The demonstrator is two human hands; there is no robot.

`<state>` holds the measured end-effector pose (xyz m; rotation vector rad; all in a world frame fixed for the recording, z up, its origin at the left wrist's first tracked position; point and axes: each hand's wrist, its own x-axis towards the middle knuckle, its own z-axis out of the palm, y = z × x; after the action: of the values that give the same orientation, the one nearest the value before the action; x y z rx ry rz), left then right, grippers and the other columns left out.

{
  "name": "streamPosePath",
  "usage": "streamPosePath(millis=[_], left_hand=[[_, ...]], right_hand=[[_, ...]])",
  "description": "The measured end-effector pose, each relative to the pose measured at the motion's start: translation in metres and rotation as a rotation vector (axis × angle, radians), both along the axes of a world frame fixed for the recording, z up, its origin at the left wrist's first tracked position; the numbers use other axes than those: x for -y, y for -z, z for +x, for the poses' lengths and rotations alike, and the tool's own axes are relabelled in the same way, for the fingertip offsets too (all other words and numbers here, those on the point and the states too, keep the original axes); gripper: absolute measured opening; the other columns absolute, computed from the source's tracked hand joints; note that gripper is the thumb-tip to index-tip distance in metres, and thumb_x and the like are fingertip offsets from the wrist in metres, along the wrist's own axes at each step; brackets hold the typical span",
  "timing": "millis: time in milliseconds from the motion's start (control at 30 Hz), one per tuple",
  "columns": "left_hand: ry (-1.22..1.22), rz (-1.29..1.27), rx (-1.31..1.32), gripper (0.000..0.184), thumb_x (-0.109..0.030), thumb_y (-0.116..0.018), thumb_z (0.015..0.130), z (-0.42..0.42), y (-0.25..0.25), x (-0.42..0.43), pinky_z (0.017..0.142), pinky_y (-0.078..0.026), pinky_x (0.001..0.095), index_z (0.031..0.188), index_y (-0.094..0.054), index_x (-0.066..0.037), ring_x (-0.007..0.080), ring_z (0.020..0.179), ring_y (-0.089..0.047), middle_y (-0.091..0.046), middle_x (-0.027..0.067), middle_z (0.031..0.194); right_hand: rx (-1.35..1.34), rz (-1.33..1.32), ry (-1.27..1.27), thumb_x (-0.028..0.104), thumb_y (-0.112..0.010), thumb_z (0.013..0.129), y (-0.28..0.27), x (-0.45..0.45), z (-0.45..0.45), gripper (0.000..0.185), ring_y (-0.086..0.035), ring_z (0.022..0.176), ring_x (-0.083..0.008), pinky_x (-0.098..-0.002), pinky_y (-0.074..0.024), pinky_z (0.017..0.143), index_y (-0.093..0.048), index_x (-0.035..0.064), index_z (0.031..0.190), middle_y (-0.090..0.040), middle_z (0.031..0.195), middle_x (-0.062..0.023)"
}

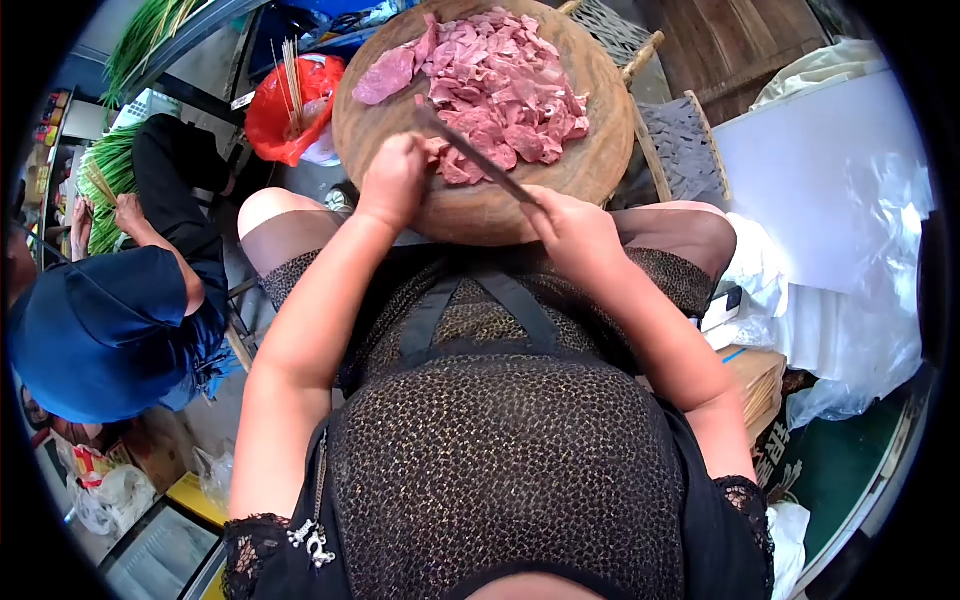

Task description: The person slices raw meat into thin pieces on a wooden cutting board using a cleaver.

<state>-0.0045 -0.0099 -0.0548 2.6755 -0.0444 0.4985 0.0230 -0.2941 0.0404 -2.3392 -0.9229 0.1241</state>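
A round wooden chopping block (385,125) stands between the knees, with a heap of sliced raw meat (510,80) on it. A larger uncut piece of meat (385,76) lies at the block's left side. My right hand (575,232) grips the handle end of a knife (475,153), whose dark blade, seen nearly edge-on, slants up and left over the front of the heap. At the heap's front left, my left hand (394,180) is closed, fingertips pinched on meat beside the blade; the held piece is mostly hidden by the fingers.
A red plastic bag (290,110) with thin sticks stands left of the block. Farther left, a seated person in dark blue (110,320) handles green stalks (108,165). A woven chair (685,150) and a white sheet-covered surface (810,170) are on the right.
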Motion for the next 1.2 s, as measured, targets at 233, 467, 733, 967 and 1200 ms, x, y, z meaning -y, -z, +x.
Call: streamPosePath(millis=[233,467,733,967,1200], left_hand=[[0.192,0.232,0.055,0.022,-0.011,-0.070,0.077,0.018,-0.028,0.038,0.101,-0.046,0.0440,0.099,-0.071,-0.013,0.0326,0.121,-0.055,-0.062,0.0106,0.122],[0.098,-0.222,-0.084,0.017,-0.012,-0.079,0.074,0.000,-0.050,0.033,0.098,-0.049,0.0442,0.084,-0.066,-0.008,0.0311,0.115,-0.061,-0.066,0.0132,0.117],[0.238,-0.066,-0.118,0.027,-0.014,-0.075,0.079,-0.040,-0.048,0.051,0.081,-0.053,0.0427,0.103,-0.063,-0.011,0.0339,0.095,-0.066,-0.067,0.0112,0.100],[0.110,-0.119,-0.075,0.026,-0.006,-0.071,0.083,-0.065,-0.034,0.035,0.085,-0.053,0.0389,0.109,-0.067,-0.006,0.0325,0.097,-0.064,-0.066,0.0120,0.102],[0.241,-0.118,0.072,0.013,-0.009,-0.067,0.086,-0.063,0.000,0.062,0.074,-0.055,0.0419,0.099,-0.070,-0.008,0.0312,0.087,-0.065,-0.064,0.0099,0.093]], right_hand=[[-0.319,0.037,0.292,0.031,-0.058,0.099,0.009,0.040,0.004,0.030,-0.068,0.092,-0.0391,-0.0436,-0.0535,0.080,-0.067,0.0144,0.122,-0.071,0.098,-0.0191],[-0.338,0.040,0.325,0.029,-0.058,0.099,0.013,0.044,0.006,0.028,-0.067,0.091,-0.0403,-0.0443,-0.0529,0.079,-0.067,0.0128,0.120,-0.070,0.095,-0.0209],[-0.291,0.021,0.277,0.029,-0.058,0.099,0.018,0.046,0.008,0.029,-0.068,0.093,-0.0403,-0.0438,-0.0534,0.080,-0.067,0.0117,0.121,-0.070,0.098,-0.0213],[-0.299,-0.052,0.125,0.026,-0.059,0.098,-0.014,0.050,-0.015,0.029,-0.069,0.094,-0.0389,-0.0441,-0.0547,0.080,-0.067,0.0115,0.122,-0.071,0.102,-0.0197],[-0.152,-0.304,-0.122,0.024,-0.061,0.096,-0.028,0.051,-0.030,0.029,-0.069,0.088,-0.0349,-0.0444,-0.0555,0.075,-0.066,0.0108,0.122,-0.071,0.094,-0.0158]])
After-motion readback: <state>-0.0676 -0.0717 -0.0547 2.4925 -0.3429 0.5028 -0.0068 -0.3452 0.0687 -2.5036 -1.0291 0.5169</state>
